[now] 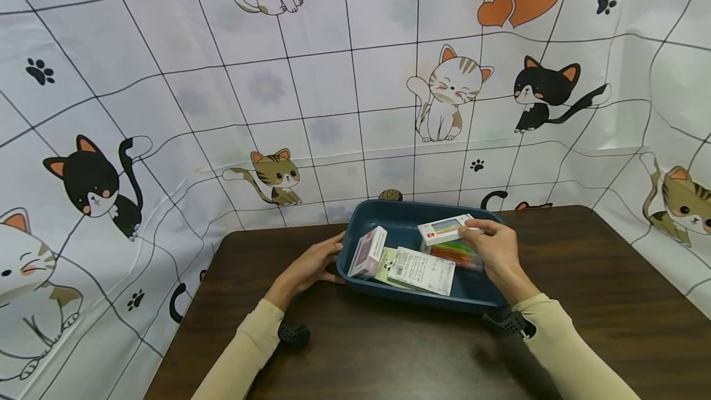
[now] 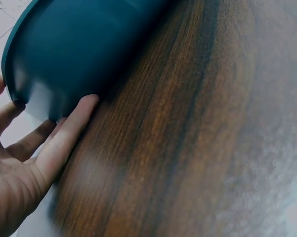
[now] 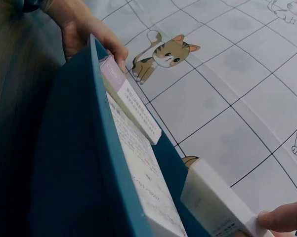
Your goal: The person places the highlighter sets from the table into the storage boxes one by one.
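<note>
A blue plastic bin [image 1: 422, 306] sits on the table. My left hand [image 1: 312, 264] grips its left end; in the left wrist view the fingers [image 2: 32, 140] spread against the outer wall, low down near the tabletop. Over the right part of the bin, my right hand [image 1: 497, 252] pinches a flat white box [image 1: 444, 229] with a coloured picture on its face. The right wrist view shows the same white box [image 3: 212, 200] held near one end, tilted above the rim. Beneath it in the bin lies a clear pack of bright coloured sticks [image 1: 458, 253].
A pink-and-white box [image 1: 369, 253] leans at the bin's left end. Near the front wall lie a white printed box [image 1: 423, 270] and a light green item [image 1: 384, 266], partly covered. The brown table [image 1: 389, 350] backs onto a cat-print sheet [image 1: 333, 91].
</note>
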Tool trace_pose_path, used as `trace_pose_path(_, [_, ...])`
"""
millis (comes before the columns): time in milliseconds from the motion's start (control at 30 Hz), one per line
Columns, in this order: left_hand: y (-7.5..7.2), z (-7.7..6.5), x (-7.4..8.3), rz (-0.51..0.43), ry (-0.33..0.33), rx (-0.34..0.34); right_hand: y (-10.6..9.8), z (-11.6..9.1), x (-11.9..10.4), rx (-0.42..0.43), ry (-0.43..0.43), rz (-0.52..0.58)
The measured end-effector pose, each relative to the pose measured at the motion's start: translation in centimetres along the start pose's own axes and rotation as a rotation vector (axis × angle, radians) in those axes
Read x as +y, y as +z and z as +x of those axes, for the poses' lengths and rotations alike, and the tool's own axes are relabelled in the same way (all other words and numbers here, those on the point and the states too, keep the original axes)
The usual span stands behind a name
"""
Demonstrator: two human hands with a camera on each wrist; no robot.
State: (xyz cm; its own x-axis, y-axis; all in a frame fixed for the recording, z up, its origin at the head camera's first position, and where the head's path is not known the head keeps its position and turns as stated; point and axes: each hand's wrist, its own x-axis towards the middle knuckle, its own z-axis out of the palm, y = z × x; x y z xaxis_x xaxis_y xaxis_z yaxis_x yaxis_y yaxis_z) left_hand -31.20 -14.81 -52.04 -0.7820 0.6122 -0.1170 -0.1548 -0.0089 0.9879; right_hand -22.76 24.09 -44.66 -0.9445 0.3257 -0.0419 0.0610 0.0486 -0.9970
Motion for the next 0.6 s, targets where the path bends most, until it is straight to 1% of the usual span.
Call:
trace_pose_path(100, [0.0,0.0,0.0,-0.006,-0.001,0.001,-0.2,0.0,-0.2,-0.027,-0.015,-0.065])
trace_pose_path(167, [0.0,0.0,0.0,-0.007,0.0,0.0,-0.4,-0.1,-0.4,-0.036,-0.05,-0.113])
trace_pose_path(233, [0.0,0.0,0.0,-0.008,-0.001,-0.001,-0.6,-0.1,-0.7,-0.043,-0.1,-0.138])
trace_pose_path(367, [0.0,-0.1,0.1,-0.007,-0.002,0.0,-1.2,-0.2,-1.3,-0.051,-0.193,-0.142])
trace_pose_path(433, [0.0,-0.1,0.2,-0.006,0.0,0.001,-1.5,-0.2,-1.4,-0.073,-0.221,-0.133])
trace_pose_path(600, [0.0,-0.1,0.1,-0.006,-0.002,-0.001,-1.9,-0.2,-1.4,-0.144,-0.279,-0.166])
